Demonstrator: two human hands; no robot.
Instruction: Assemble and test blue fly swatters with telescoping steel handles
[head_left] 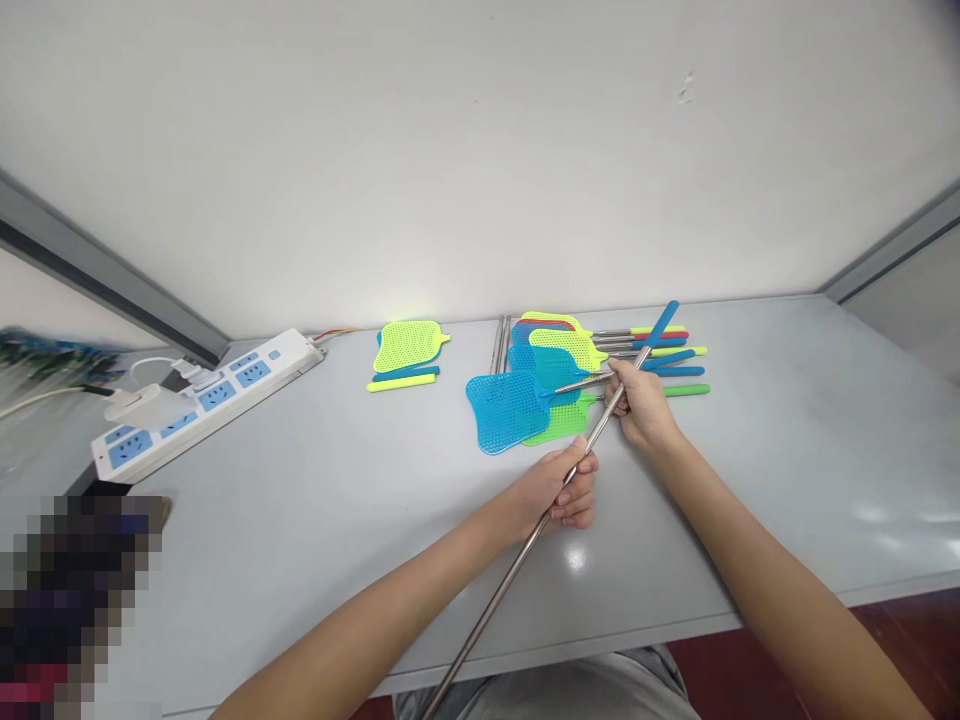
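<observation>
A long metal telescopic rod [517, 560] with a blue handle [661, 326] at its upper end slants across the desk toward my body. My left hand [566, 488] is wrapped round its middle. Higher up, just below the blue handle, my right hand [641, 402] grips the same rod. Its lower end runs out of the picture at the bottom. Beyond my hands lies a pile of fly swatters in yellow, red, blue and green; a blue swatter [508, 412] is on top, and a green swatter [564, 424] lies partly under it. My right hand covers some of their shafts.
Loose swatter heads, the top one yellow [405, 345], lie left of the pile beside a yellow handle [403, 383] and a blue handle [406, 373]. Thin metal rods [499, 345] lie near the wall. A power strip [217, 400] with plugged-in chargers stands at the left.
</observation>
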